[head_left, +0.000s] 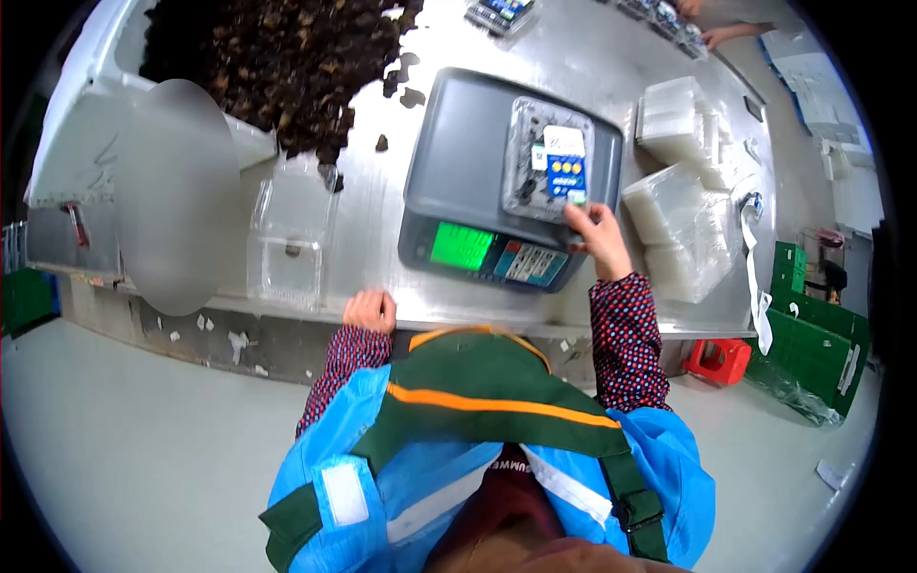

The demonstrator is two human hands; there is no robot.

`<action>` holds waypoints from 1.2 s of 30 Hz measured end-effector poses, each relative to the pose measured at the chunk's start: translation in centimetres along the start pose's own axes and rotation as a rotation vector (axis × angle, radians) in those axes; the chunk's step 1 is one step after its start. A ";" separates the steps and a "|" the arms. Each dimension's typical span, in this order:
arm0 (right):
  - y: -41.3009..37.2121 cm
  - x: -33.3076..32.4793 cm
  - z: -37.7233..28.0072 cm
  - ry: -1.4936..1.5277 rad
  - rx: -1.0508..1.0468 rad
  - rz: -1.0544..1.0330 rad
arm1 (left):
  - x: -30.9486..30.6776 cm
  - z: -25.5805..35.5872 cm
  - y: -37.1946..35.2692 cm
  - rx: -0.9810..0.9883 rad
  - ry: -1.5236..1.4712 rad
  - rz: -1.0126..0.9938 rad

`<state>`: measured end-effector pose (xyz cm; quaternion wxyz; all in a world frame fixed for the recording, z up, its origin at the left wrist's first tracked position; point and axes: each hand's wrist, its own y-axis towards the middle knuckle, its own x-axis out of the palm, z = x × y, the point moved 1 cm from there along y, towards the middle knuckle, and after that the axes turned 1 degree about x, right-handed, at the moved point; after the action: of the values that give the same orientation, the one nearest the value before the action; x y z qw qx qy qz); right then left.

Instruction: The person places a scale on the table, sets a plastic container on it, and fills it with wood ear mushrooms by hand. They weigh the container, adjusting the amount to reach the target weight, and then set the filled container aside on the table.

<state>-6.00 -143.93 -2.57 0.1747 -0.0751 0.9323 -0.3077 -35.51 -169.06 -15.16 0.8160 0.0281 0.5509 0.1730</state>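
A labelled clear plastic box (524,158) with dark pieces inside lies on the grey platform of a digital scale (458,143). My right hand (602,239) pinches the box's near right corner, its thumb and fingers closed there. The scale's display (461,246) glows green, but its digits are too blurred to read. At the table's near edge, left of the scale, my left hand (370,310) rests with its fingers curled in and nothing visible in them. An opened clear plastic box (290,272) is left of that hand.
Dark brown pieces (296,67) are heaped at the back left of the metal table (368,210). Stacks of clear boxes (669,215) stand on the right. Another packed box (500,14) lies behind the scale. Another person's hand (716,36) shows at the far right. A red stool (718,361) is below.
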 end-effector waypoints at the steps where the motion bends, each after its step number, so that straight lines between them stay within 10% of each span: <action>1: 0.0 0.4 -0.5 0.041 -0.012 0.002 | 0.1 0.0 0.0 -0.003 0.019 -0.002; 7: 3.9 -2.5 -3.4 0.798 0.063 -0.131 | 0.4 -0.1 0.3 0.019 0.030 0.010; 13: 21.6 -11.1 -10.4 0.739 -0.167 -0.125 | 0.1 0.0 0.9 0.017 0.021 -0.055; 15: 23.7 -10.1 -14.4 0.330 -0.112 0.444 | -0.5 0.5 1.6 -0.012 0.000 -0.077; 16: 27.5 -10.4 -14.2 0.228 -0.093 0.392 | -0.2 0.1 1.3 -0.021 0.012 -0.103; 22: 36.0 7.5 -18.0 -0.008 -0.021 0.003 | -0.3 -0.1 2.0 -0.036 -0.011 -0.189; 28: 42.9 14.4 -18.0 0.694 0.110 -0.032 | 0.8 -1.2 0.8 -0.030 0.004 -0.189; 36: 15.0 1.4 -15.1 0.470 -0.082 -0.381 | 0.1 -0.8 1.3 -0.001 -0.051 -0.123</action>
<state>-13.34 -124.03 -0.65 -0.1101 -0.1822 0.9280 -0.3059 -36.56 -167.88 -15.25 0.8388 -0.0017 0.5305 0.1222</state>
